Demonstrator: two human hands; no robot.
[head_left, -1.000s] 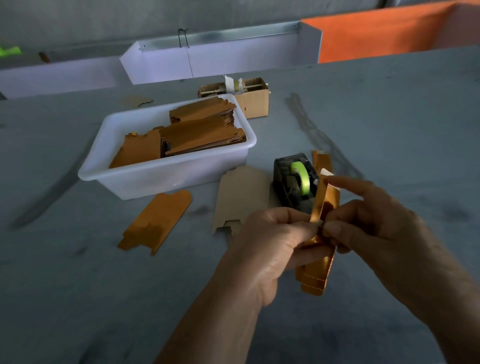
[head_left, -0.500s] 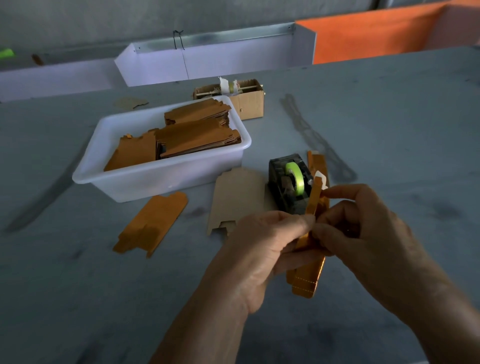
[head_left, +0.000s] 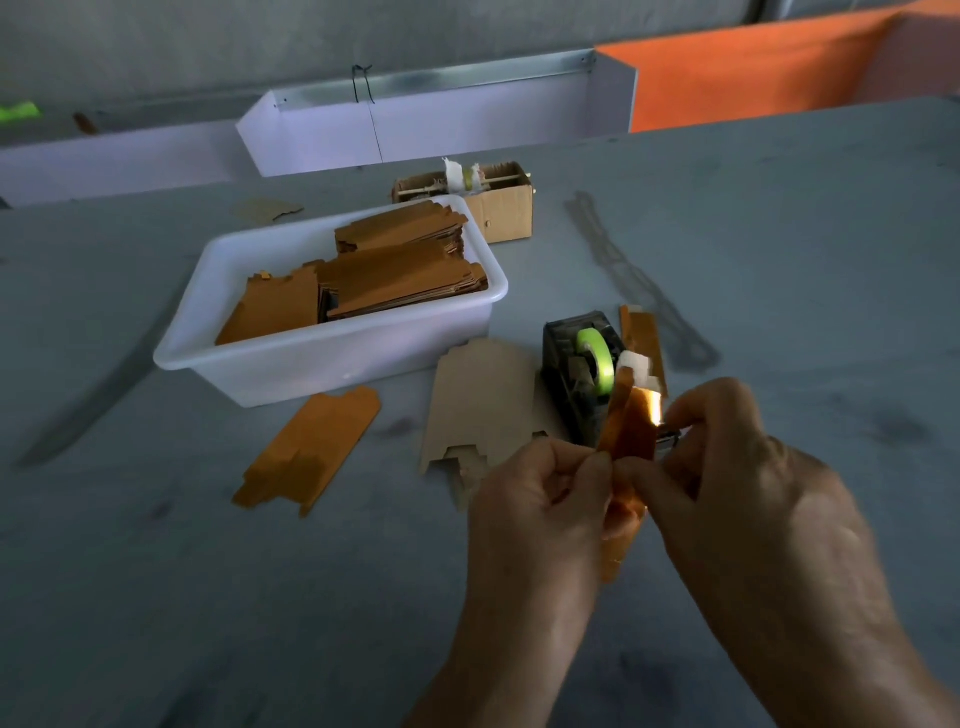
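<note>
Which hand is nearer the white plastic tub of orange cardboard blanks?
Left. The left hand lies in front and right of the white plastic tub, gripping the folded orange cardboard piece; the right hand pinches it from its far side.

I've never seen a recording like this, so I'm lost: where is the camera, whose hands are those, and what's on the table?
No machine here: a person works with bare hands, and the picture comes from a camera on their head, looking forward and down. The left hand and right hand both pinch a folded orange card blank, held above the grey table. Behind it stands a dark tape dispenser with a green tape roll. A white plastic tub holds stacked orange blanks; near it lie one loose orange blank and one pale cardboard blank. A small cardboard box sits behind the tub.
</note>
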